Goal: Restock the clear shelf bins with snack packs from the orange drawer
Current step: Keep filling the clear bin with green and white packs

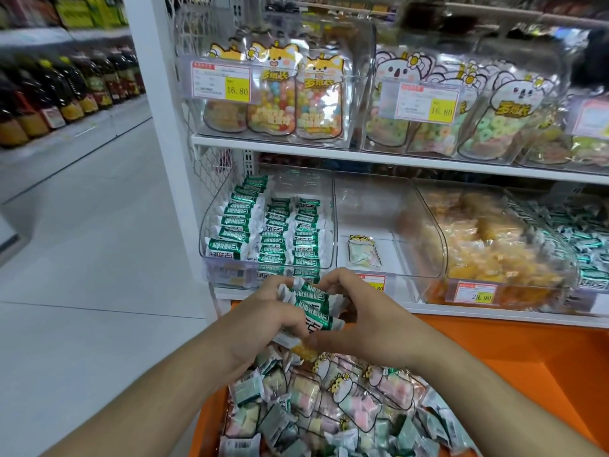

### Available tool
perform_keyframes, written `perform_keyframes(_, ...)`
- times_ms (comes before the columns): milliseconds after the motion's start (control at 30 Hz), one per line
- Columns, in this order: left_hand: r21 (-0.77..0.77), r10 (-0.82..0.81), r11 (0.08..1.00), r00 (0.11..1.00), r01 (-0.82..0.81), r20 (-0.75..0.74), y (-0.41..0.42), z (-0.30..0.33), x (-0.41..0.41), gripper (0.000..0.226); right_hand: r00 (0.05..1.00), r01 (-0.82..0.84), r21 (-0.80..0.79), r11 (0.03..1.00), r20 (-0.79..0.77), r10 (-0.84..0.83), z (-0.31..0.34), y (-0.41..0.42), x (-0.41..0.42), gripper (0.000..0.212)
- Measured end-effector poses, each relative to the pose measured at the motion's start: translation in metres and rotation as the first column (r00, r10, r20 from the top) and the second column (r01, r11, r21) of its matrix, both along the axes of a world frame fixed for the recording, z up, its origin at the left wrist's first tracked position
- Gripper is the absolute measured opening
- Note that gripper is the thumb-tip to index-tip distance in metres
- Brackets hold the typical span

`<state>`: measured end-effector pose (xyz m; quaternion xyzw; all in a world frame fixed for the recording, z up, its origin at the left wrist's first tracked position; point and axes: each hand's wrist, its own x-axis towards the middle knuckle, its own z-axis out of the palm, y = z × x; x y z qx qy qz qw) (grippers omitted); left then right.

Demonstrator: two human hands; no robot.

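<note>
Seen from a head-worn camera, looking down at two bare hands in front of a white shop shelf.

Left hand (pixel 263 319), fingers curled, gripping a small bundle of green-and-white snack packs (pixel 309 305) from the left side. Right hand (pixel 365 318), also curled, thumb and fingers closing on the same bundle from the right. Both hands meeting around the packs, held just above the open orange drawer (pixel 494 344) and just below the front lip of the leftmost lower bin (pixel 211 225).

Inside the drawer, beneath the wrists: a loose heap of mixed snack packs (pixel 329 407), some green-and-white, some clear pouches with pastel sweets and a cartoon animal print.

On the lower shelf, a row of clear bins. Leftmost bin packed with neat rows of matching green-and-white packs. Next bin (pixel 365 192) to the right nearly bare, holding a single small pastel pouch (pixel 364 252) lying flat. Further right, a bin of yellow-orange wrapped snacks (pixel 487 245), then another bin of green-and-white packs (pixel 586 239) at the frame edge.

On the upper shelf, clear bins with upright cartoon-print candy pouches (pixel 296 100) and yellow price tags (pixel 237 90) reading 16.80.

To the left, a pale floor and a blurred aisle of dark bottles (pixel 66 90).
</note>
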<state>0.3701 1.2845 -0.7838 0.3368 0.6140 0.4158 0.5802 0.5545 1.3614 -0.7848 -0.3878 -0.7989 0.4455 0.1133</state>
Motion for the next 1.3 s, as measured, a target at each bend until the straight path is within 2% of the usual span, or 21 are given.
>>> perform_keyframes(167,0.049,-0.014,0.999,0.996,0.019,-0.093,0.006,0.009,-0.019,0.092,0.999,0.044,0.086,0.995,-0.023,-0.042,0.014,0.005,-0.024,0.062)
perform_keyframes(300,0.091,0.023,0.996,0.995,-0.013,-0.101,0.022,0.015,-0.046,0.099,0.998,0.019,0.166,0.986,0.055,-0.028,0.034,0.028,-0.055,0.061)
perform_keyframes(400,0.149,0.078,0.988,0.975,-0.047,-0.209,0.038,0.022,-0.066,0.094,0.994,0.021,0.184,0.983,0.104,-0.040,0.048,0.055,-0.079,0.062)
perform_keyframes(467,0.251,0.157,0.965,0.935,-0.078,-0.317,0.047,0.021,-0.079,0.087,0.990,0.064,0.207,0.976,0.108,-0.088,0.053,0.079,-0.095,0.062)
perform_keyframes(533,0.312,0.192,0.950,0.822,-0.019,-0.536,0.051,0.017,-0.088,0.078,0.978,0.107,0.256,0.961,0.148,-0.148,0.054,0.105,-0.111,0.064)
perform_keyframes(600,0.325,0.211,0.942,0.613,0.079,-0.761,0.053,0.005,-0.097,0.070,0.958,0.120,0.327,0.937,0.210,-0.196,0.051,0.130,-0.129,0.063)
perform_keyframes(667,0.303,0.199,0.943,0.501,0.136,-0.842,0.057,-0.008,-0.105,0.068,0.922,0.091,0.393,0.915,0.313,-0.226,0.047,0.151,-0.148,0.061)
perform_keyframes(733,0.290,0.190,0.944,0.457,0.160,-0.869,0.061,-0.018,-0.112,0.067,0.877,0.038,0.414,0.910,0.423,-0.229,0.042,0.171,-0.165,0.059)
perform_keyframes(833,0.303,0.204,0.936,0.428,0.178,-0.881,0.064,-0.027,-0.115,0.065,0.851,0.052,0.394,0.918,0.463,-0.247,0.031,0.194,-0.183,0.066)
perform_keyframes(933,0.329,0.221,0.927,0.447,0.181,-0.867,0.063,-0.031,-0.117,0.060,0.875,0.142,0.455,0.879,0.357,-0.326,0.015,0.213,-0.193,0.087)
perform_keyframes(1000,0.335,0.230,0.928,0.457,0.164,-0.859,0.064,-0.033,-0.120,0.060,0.898,0.206,0.407,0.890,0.282,-0.337,0.002,0.224,-0.197,0.091)
perform_keyframes(1133,0.328,0.223,0.929,0.445,0.173,-0.867,0.064,-0.033,-0.121,0.063,0.931,0.255,0.297,0.920,0.181,-0.317,-0.011,0.234,-0.199,0.086)
perform_keyframes(1300,0.320,0.215,0.930,0.437,0.181,-0.873,0.064,-0.036,-0.121,0.063,0.955,0.222,0.283,0.933,0.131,-0.267,-0.016,0.237,-0.198,0.081)
